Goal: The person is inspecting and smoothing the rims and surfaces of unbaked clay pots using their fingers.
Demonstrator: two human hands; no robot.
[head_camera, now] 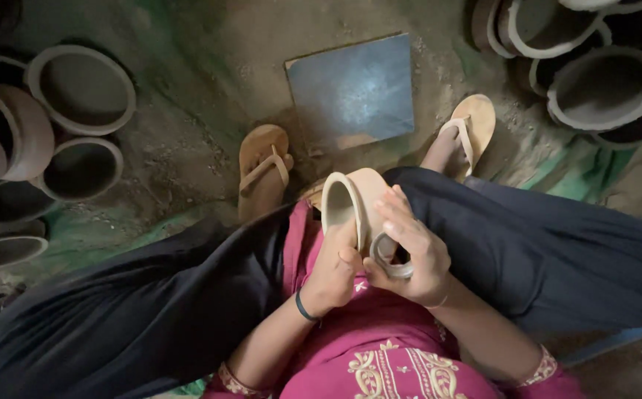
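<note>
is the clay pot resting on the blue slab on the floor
No, the clay pot is held up in the lap by the left hand and right hand, apart from the blue slab.

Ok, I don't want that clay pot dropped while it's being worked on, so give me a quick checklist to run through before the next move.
1. Left hand gripping the clay pot: ok.
2. Right hand steadying the pot's side: ok.
3. Small ring-shaped piece secure in the right hand: ok.
4. Pot rim intact: ok on the visible part.
5. Pot resting on the lap: cannot tell.
6. Dark flat slab by the feet free of things: ok.
</note>
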